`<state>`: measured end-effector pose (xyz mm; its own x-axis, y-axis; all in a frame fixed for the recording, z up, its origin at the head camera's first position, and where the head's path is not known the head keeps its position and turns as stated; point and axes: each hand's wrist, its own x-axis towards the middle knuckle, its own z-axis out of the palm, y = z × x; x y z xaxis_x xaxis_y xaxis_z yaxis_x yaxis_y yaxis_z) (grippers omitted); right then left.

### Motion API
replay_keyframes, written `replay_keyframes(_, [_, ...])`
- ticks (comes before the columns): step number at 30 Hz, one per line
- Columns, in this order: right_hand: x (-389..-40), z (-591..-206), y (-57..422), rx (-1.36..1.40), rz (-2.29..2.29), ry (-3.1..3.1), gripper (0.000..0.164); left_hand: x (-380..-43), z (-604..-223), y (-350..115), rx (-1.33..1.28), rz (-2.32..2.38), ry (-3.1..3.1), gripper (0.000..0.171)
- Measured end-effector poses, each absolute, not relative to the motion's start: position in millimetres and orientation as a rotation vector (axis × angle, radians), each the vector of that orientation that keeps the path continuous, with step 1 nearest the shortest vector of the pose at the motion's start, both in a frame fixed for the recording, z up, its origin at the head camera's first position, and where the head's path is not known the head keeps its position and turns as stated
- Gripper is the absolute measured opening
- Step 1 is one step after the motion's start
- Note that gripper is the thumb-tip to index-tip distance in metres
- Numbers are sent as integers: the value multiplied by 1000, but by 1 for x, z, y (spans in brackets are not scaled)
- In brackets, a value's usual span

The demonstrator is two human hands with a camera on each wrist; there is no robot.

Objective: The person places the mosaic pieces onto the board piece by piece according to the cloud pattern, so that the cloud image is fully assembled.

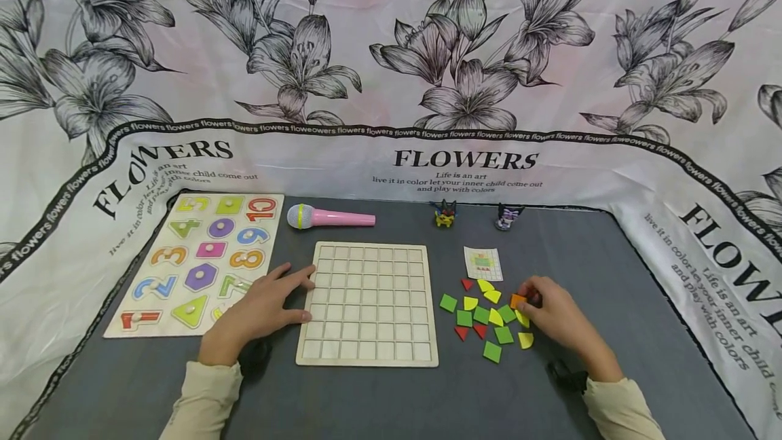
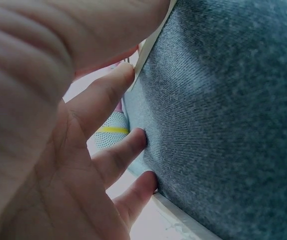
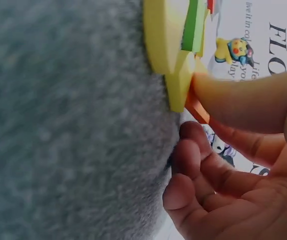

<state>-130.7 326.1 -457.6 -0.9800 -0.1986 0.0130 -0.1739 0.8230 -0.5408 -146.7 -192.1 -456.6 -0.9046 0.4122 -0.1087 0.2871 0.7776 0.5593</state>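
Note:
A pale wooden board [image 1: 370, 305] with a grid of square recesses lies flat in the middle of the table. My left hand [image 1: 256, 307] rests at its left edge, fingers spread and fairly straight, with fingertips and thumb at the rim. On the right, my right hand [image 1: 554, 312] pinches an orange square tile [image 1: 517, 301] between thumb and forefinger. In the right wrist view the orange tile [image 3: 197, 110] shows under the thumb, beside a yellow piece [image 3: 177, 90]. Green squares [image 1: 491, 352], yellow quarter-round pieces [image 1: 525, 340] and red triangles [image 1: 461, 333] lie scattered to the left of that hand.
A small printed pattern card [image 1: 482, 263] lies behind the tiles. Farther back stand two small figurines, one yellow [image 1: 444, 214], one purple [image 1: 507, 217]. A pink toy microphone [image 1: 342, 218] lies behind the board. Partly under my left forearm is a number-and-shape puzzle board [image 1: 125, 290].

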Motion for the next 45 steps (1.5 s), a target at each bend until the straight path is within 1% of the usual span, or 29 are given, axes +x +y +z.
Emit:
replay_keyframes(5, [-133, -452, 318, -215, -945, 2952, 7, -145, -455, -193, 538, 818, 2736, 81])
replay_keyframes(13, [-145, -445, 297, -235, -1073, 2918, 5, -144, -454, -195, 557, 827, 2750, 81])
replay_keyframes(19, [-154, -443, 271, -317, -1180, 2840, 4, -145, -454, -194, 531, 799, 2744, 79])
replay_keyframes(27, [-170, -442, 234, -485, -1193, 2792, 4, -148, -457, -192, 528, 811, 2730, 75])
replay_keyframes(31, [-177, -442, 215, -559, -1206, 2761, 6, -149, -457, -192, 525, 804, 2730, 73])
replay_keyframes(36, [-187, -443, 191, -625, -1222, 2725, 7, -149, -457, -192, 507, 796, 2731, 74])
replay_keyframes(45, [-200, -441, 155, -708, -1260, 2669, 8, -149, -459, -192, 530, 810, 2735, 79])
